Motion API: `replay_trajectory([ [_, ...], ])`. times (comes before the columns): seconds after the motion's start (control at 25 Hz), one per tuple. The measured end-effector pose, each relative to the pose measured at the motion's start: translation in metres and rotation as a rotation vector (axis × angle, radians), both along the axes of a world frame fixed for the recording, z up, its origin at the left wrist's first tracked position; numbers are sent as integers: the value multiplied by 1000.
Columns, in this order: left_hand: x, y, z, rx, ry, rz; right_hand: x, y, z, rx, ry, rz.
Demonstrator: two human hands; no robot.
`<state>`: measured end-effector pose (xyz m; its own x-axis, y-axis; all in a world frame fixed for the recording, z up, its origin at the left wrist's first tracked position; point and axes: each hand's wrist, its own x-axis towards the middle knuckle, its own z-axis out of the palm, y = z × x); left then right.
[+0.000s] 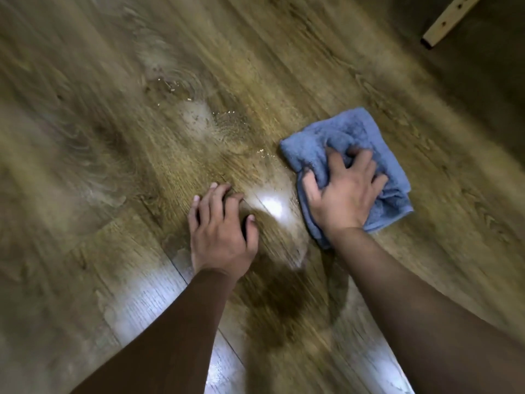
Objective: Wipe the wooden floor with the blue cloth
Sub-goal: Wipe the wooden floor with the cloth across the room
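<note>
The blue cloth point(349, 143) lies bunched on the wooden floor point(113, 194), right of centre. My right hand point(345, 189) presses down on it with the fingers curled into the folds, gripping it. My left hand point(221, 228) rests on the bare floor just left of the cloth, propped on bent fingertips and holding nothing. Wet streaks and small droplets point(227, 118) glisten on the planks ahead of both hands. The view is blurred by motion.
A pale wooden furniture leg point(443, 21) with small holes stands at the top right. Bright light reflections point(270, 206) shine on the planks between and below my hands. Floor stretches in all directions.
</note>
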<state>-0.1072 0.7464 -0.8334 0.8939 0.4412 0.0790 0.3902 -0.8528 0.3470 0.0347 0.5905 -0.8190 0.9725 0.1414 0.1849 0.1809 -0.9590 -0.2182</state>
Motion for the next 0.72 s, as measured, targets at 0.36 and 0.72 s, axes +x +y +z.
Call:
replay_trajectory([
  [0.36,64,-50,25,-222,-135,-17,9,6,9,-30,109,-56],
  [0.72,65,-153,34,-241,-118,-351,-7,-135,8,-1,122,134],
])
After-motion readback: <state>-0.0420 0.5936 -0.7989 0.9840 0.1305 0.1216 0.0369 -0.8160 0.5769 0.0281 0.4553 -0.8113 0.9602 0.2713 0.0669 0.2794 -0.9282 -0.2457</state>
